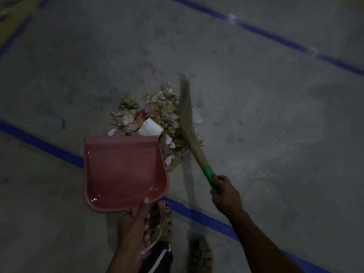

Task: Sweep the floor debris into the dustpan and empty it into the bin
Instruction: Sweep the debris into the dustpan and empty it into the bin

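A pink dustpan (124,170) lies on the grey floor with its open lip against a pile of debris (155,117): paper scraps, wrappers and a white crumpled piece. The pan's inside looks bare. My left hand (134,227) grips the dustpan's handle, thumb laid along its rear rim. My right hand (224,192) holds the green handle of a grass broom (189,123). The broom's bristles stand along the right side of the pile, touching it. No bin is in view.
Blue tape lines (41,143) cross the concrete floor near the pan and at the far right. My two sandalled feet (160,219) stand just behind the dustpan. A yellow marking shows at the top left corner.
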